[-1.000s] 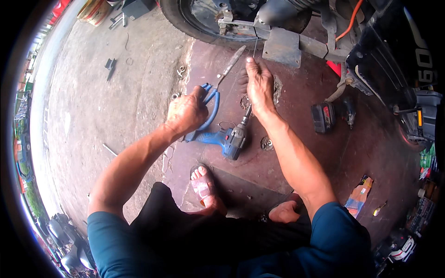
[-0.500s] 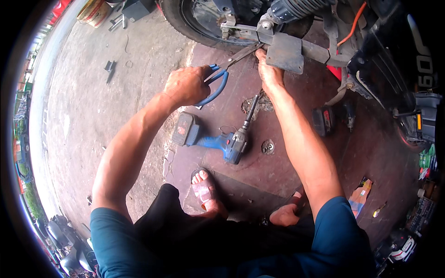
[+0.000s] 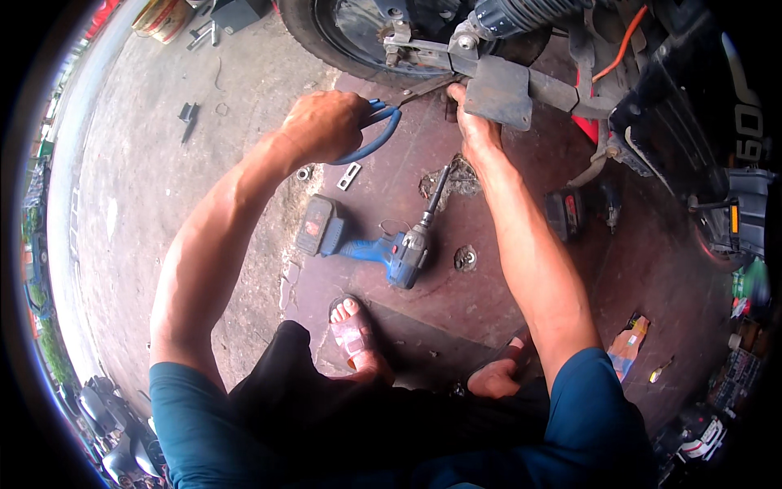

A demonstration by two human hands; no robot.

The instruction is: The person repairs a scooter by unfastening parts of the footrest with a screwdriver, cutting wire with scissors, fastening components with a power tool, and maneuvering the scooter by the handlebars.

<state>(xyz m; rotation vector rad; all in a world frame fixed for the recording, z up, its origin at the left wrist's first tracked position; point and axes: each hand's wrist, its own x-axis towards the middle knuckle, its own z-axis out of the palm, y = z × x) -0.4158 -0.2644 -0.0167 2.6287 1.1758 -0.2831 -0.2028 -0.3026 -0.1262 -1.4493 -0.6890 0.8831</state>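
motorcycle point(image 3: 700, 122) raised across the top of the view, rear wheel point(image 3: 342, 33) at upper left and a grey metal bracket point(image 3: 498, 91) hanging low off the frame, likely left there within reach of a squatting worker. stained concrete floor point(image 3: 147, 187) spreading wide and bare to the left, giving the most free room; crowded to the right by the bike's bodywork. blue cordless impact driver point(image 3: 383, 248) lying on its side between the 2 forearms, long bit aimed up toward the bracket, battery end toward the left, seemingly parked close for a quick grab. spare battery pack point(image 3: 566, 213) resting near the right forearm, just below the frame. left hand point(image 3: 326, 126) closed around the blue handles of pliers point(image 3: 389, 122), metal nose reaching right to the bracket's lower left edge, probably gripping something there, contact too small to confirm. right hand point(image 3: 472, 130) pressed up against the bracket's underside, fingers hidden behind it, so open or clenched cannot be told; seemingly steadying the part. small washer point(image 3: 304, 173) and flat metal clip point(image 3: 349, 175) loose on the floor just below the left hand.
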